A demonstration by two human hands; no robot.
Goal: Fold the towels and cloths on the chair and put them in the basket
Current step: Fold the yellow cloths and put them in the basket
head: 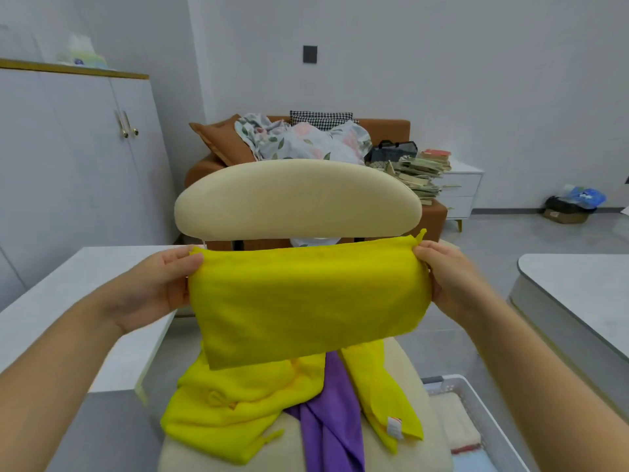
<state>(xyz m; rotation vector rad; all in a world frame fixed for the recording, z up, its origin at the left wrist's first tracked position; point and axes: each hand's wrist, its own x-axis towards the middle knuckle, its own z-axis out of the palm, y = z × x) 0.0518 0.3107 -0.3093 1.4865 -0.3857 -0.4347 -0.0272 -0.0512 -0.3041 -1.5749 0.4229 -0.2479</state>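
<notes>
Where the chair [296,199] stands between the white table [61,287] on my left and the rounded grey-topped table [578,294] on my right, I see open floor on both sides. It is tighter on the left, where the table's edge comes close to the seat. The basket [483,407] sits on the floor just beside the seat's right edge, its white rim under my right forearm, with a pale towel [456,427] lying in it.

The folded yellow cloth [306,298] is up in the air, in front of the backrest's lower edge and above the seat. Its long axis runs left to right, tilted a little so the right end sits higher. The upper edge looks rounded like a fold, and the free edge hangs down toward the seat.

My left hand [160,284] pinches the left end, thumb at the top corner and the other fingers hidden behind the cloth. My right hand [449,277] grips the right end the same way — a small loop sticks up beside its thumb.

Below on the seat lie a crumpled yellow cloth [231,410], a purple cloth [333,403] and a second yellow cloth [381,396].
</notes>
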